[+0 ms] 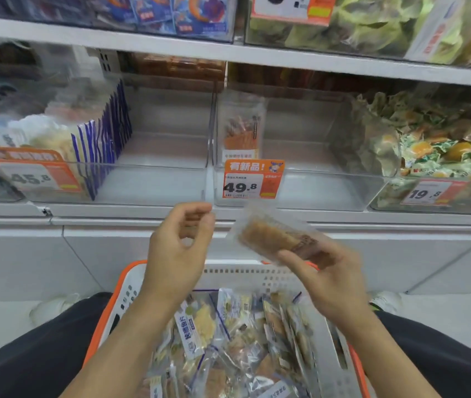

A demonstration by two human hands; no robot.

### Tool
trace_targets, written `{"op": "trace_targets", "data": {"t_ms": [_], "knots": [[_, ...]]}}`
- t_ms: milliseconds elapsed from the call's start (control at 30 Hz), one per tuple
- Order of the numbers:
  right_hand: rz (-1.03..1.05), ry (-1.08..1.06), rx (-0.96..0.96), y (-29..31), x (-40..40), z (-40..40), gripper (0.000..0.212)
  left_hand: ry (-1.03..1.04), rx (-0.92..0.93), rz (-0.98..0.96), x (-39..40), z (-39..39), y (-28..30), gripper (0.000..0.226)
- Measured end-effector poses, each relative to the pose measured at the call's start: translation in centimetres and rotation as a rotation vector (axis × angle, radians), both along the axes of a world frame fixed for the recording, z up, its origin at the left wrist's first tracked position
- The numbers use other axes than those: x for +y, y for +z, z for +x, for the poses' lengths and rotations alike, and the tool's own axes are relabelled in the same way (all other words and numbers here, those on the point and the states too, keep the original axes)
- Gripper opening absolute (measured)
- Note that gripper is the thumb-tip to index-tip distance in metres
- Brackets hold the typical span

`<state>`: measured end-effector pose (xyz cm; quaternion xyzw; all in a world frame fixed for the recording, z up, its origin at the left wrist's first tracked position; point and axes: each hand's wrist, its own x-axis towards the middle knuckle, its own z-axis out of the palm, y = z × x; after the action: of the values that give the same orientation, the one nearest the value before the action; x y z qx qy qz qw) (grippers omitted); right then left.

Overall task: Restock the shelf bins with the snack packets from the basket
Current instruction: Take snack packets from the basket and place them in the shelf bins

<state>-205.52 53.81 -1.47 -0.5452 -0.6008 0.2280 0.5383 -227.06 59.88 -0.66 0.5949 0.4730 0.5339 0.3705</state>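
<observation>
Hands raised above our basket (131, 285): right hand (329, 280) grips a snack packet (280, 239) at one o'clock; left hand (177, 248) loosely curled, holding nothing.

open middle bin (300, 179) nearly bare, one upright packet (241, 127) at its left, price tag (254, 179) on front

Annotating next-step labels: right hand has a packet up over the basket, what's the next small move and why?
Probably lift the packet in the right hand forward into the 49.8 bin and stand it beside the lone packet there. Both show similar brown contents, and that bin is nearly empty. The left hand holds nothing.
</observation>
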Motion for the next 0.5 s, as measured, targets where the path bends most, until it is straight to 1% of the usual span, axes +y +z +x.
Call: {"op": "trace_targets", "data": {"t_ms": [33, 67, 100, 133, 167, 200, 233, 267, 300, 367, 433, 500], "knots": [[0.183, -0.064, -0.089, 1.9, 0.6, 0.4, 0.013, 0.085, 0.031, 0.082, 0.6, 0.0, 0.9, 0.009], [0.346, -0.122, -0.2, 3.9, 1.4, 1.0, 0.014, 0.147, 0.075, 0.168, 1.5, 0.0, 2.0, 0.013], [0.475, -0.171, -0.3, 5.6, 2.5, 1.7, 0.015, 0.176, 0.148, 0.26, 2.6, 0.1, 3.1, 0.017], [0.562, -0.218, -0.372, 7.2, 3.9, 2.3, 0.015, 0.176, 0.251, 0.338, 3.8, 0.4, 4.2, 0.025], [0.597, -0.26, -0.425, 8.7, 5.3, 2.9, 0.013, 0.149, 0.366, 0.376, 5.0, 0.9, 5.0, 0.042], [0.586, -0.287, -0.456, 9.6, 6.9, 3.5, 0.01, 0.097, 0.472, 0.359, 6.1, 1.4, 5.3, 0.064], [0.521, -0.301, -0.452, 10.3, 8.6, 3.9, 0.011, 0.043, 0.557, 0.288, 7.1, 1.9, 5.2, 0.087], [0.416, -0.299, -0.419, 10.7, 10.2, 4.3, 0.019, 0.033, 0.653, 0.229, 7.8, 2.3, 4.7, 0.104], [0.287, -0.279, -0.372, 10.7, 12.0, 4.6, 0.024, 0.07, 0.771, 0.235, 8.3, 2.7, 3.9, 0.115], [0.002, -0.236, -0.333, 10.5, 15.7, 5.0, 0.02, 0.193, 0.977, 0.335, 9.0, 3.3, 2.1, 0.125], [-0.206, -0.156, -0.312, 9.8, 18.9, 4.8, 0.017, 0.319, 1.023, 0.386, 9.5, 3.9, 1.0, 0.125], [-0.309, -0.097, -0.314, 8.8, 21.8, 4.2, 0.017, 0.38, 1.027, 0.386, 9.5, 4.5, 0.8, 0.124]]}}
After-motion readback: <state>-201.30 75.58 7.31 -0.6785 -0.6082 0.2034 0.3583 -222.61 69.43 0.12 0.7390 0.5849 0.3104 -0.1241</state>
